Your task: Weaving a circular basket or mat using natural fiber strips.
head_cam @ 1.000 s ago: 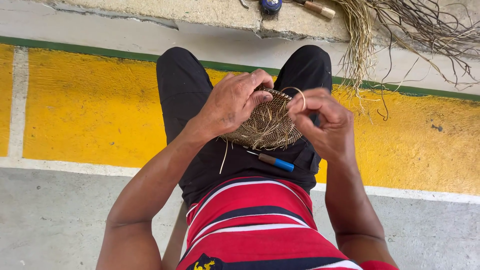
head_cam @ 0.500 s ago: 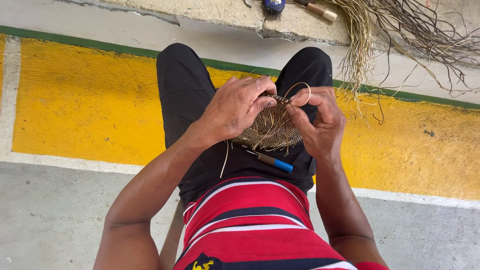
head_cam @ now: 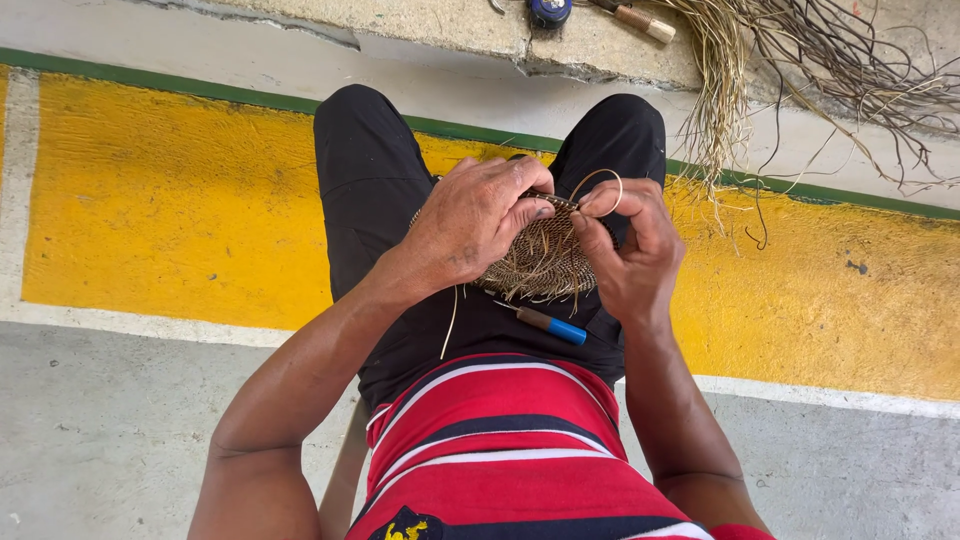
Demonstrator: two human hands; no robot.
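Coiled fibre weaving held on the lap

Left hand clasps the round, tightly woven straw disc over black shorts; right hand pinches a thin looped strand at its rim.

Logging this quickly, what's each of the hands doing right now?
Left hand: closed, gripping the woven fibre piece on the lap.
Right hand: closed, pinching a thin fibre strand looped above the weave.

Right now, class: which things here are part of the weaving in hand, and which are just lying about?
In the work:
woven fibre piece
left hand
right hand
looped strand

Lying about:
blue-tipped tool on the lap
fibre bundle
wooden-handled tool on the ledge
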